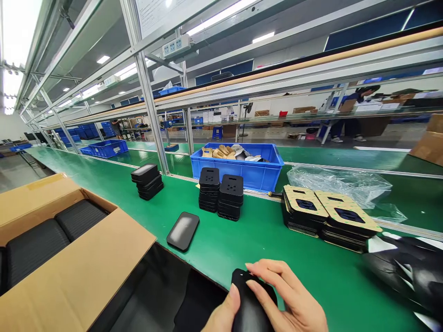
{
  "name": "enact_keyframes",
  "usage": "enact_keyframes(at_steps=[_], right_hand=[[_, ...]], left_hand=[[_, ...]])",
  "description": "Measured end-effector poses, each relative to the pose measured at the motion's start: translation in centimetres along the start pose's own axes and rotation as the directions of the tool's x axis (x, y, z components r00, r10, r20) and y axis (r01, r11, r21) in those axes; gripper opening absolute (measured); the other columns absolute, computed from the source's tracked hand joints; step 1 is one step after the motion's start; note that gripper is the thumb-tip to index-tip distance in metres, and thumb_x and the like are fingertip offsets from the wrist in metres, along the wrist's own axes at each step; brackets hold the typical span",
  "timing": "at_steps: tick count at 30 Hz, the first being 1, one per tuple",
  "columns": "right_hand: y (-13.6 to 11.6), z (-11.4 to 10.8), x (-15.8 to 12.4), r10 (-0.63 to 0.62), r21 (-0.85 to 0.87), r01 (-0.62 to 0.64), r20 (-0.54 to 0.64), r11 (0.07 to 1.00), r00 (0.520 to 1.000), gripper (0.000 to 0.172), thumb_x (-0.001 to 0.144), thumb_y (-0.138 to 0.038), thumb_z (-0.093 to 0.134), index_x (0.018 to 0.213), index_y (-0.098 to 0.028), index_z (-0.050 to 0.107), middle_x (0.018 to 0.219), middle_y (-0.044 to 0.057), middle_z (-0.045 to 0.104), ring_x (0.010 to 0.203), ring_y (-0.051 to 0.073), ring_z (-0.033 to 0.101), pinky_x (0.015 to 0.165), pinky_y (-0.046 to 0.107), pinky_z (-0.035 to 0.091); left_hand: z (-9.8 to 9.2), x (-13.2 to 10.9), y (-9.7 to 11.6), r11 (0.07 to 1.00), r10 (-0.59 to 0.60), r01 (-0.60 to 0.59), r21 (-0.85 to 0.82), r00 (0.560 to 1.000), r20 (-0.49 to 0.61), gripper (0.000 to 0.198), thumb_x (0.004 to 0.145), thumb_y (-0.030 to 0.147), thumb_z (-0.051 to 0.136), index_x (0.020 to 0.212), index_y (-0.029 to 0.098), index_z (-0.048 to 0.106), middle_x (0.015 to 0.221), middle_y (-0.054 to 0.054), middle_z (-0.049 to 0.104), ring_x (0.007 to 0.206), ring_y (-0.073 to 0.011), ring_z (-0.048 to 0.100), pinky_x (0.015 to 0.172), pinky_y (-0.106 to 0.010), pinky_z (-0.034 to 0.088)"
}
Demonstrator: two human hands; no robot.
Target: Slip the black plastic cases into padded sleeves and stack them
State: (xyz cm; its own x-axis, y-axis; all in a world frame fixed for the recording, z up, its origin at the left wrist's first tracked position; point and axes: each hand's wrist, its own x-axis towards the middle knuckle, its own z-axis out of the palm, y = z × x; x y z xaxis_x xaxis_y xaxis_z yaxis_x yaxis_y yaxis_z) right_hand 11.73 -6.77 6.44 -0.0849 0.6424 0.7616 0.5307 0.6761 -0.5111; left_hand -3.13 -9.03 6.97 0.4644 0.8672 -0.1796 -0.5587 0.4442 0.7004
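Observation:
At the table's front edge I hold a black rounded rectangular plate [252,304], tilted up towards me. My left hand [223,313] grips its left side with the thumb on the face; the other fingers are hidden. My right hand [289,295] pinches its upper right edge between thumb and fingers. A similar black plate [183,231] with a greyish sheen lies flat on the green table, left of my hands. Beyond it stand two stacks of black plates with holes, the left stack [209,189] and the right stack [230,196].
An open cardboard box [114,249] of black parts stands at left. Another black stack [147,180] sits near the post. A blue bin [238,171], a screwdriver [276,195], adhesive-backed plates [306,207], clear plastic [339,184] and a black bag [408,272] lie beyond and right.

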Motion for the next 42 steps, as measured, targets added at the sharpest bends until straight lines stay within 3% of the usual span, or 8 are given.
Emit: enact_keyframes(at_steps=[8,12,19,22,25,31,37,42], right_hand=[[0.4,-0.6,0.7,-0.233,-0.155,0.224,-0.037,0.962,0.972,0.018,0.089,-0.007,0.060,0.099,-0.019,0.067,0.099,0.009,0.056,0.089,0.019,0.057,0.072,0.031,0.052],[0.5,-0.9,0.7,-0.354,-0.178,0.344,-0.023,0.922,0.935,0.027,0.084,0.001,0.062,0.103,-0.017,0.068,0.094,0.009,0.059,0.090,0.021,0.054,0.075,0.034,0.051],[0.3,-0.4,0.3,-0.195,-0.064,0.197,0.046,0.978,0.980,0.013,0.090,-0.005,0.054,0.092,-0.018,0.057,0.091,0.008,0.058,0.089,0.019,0.056,0.076,0.030,0.051],[0.2,-0.5,0.2,-0.098,0.013,0.097,0.131,0.995,0.987,0.015,0.096,-0.016,0.046,0.084,-0.021,0.053,0.099,0.008,0.056,0.091,0.018,0.059,0.074,0.027,0.053],[0.3,-0.9,0.6,-0.070,-0.052,0.071,0.025,0.996,0.997,0.009,0.098,-0.024,0.050,0.094,-0.023,0.058,0.103,0.007,0.057,0.093,0.017,0.060,0.077,0.025,0.054],[0.4,-1.3,1.9,-0.268,-0.146,0.263,-0.013,0.954,0.963,0.014,0.093,-0.011,0.057,0.095,-0.022,0.066,0.105,0.007,0.055,0.096,0.018,0.055,0.078,0.028,0.051],[0.5,-1.1,1.2,-0.406,-0.253,0.398,0.023,0.882,0.914,0.027,0.085,0.004,0.060,0.105,-0.012,0.066,0.116,0.014,0.056,0.108,0.025,0.052,0.087,0.038,0.050],[0.4,-0.7,1.8,-0.332,-0.293,0.344,0.090,0.892,0.939,0.011,0.091,-0.006,0.053,0.091,-0.015,0.060,0.114,0.014,0.057,0.111,0.027,0.050,0.088,0.038,0.049]], left_hand=[[0.0,-0.3,0.1,0.998,0.063,-0.064,0.027,0.998,0.007,0.050,0.090,0.050,0.059,0.128,0.018,0.060,0.137,-0.013,0.061,0.130,-0.0300,0.054,0.112,-0.053,0.041],[0.0,-0.2,0.0,0.995,0.093,-0.092,0.047,0.996,-0.006,0.052,0.086,0.054,0.061,0.128,0.024,0.063,0.134,-0.005,0.065,0.142,-0.0314,0.039,0.119,-0.044,0.032],[0.0,-0.2,-0.1,0.995,0.076,-0.076,0.063,0.997,0.001,0.050,0.083,0.052,0.066,0.120,0.018,0.069,0.139,-0.006,0.060,0.149,-0.0307,0.021,0.125,-0.043,0.011],[0.2,-0.2,0.3,0.998,0.051,-0.052,0.030,0.998,0.027,0.060,0.085,0.059,0.061,0.125,0.014,0.066,0.139,-0.011,0.059,0.147,-0.0345,0.028,0.124,-0.049,0.013],[0.5,-0.3,0.8,1.000,0.023,-0.022,-0.018,0.999,0.029,0.063,0.084,0.059,0.062,0.127,0.014,0.064,0.138,-0.011,0.060,0.142,-0.0365,0.037,0.122,-0.050,0.022],[0.9,-0.4,1.0,0.999,0.047,-0.047,-0.012,0.999,-0.009,0.046,0.089,0.049,0.059,0.124,0.020,0.064,0.136,-0.007,0.063,0.141,-0.0288,0.042,0.120,-0.045,0.030],[0.6,-0.1,0.5,0.999,0.028,-0.027,-0.023,0.999,0.030,0.058,0.086,0.059,0.058,0.127,0.019,0.062,0.133,-0.010,0.065,0.134,-0.0319,0.050,0.114,-0.048,0.039],[0.1,0.5,-0.3,1.000,-0.019,0.020,-0.017,0.996,0.085,0.066,0.079,0.062,0.064,0.125,0.014,0.065,0.132,-0.014,0.064,0.139,-0.0353,0.043,0.117,-0.049,0.032]])
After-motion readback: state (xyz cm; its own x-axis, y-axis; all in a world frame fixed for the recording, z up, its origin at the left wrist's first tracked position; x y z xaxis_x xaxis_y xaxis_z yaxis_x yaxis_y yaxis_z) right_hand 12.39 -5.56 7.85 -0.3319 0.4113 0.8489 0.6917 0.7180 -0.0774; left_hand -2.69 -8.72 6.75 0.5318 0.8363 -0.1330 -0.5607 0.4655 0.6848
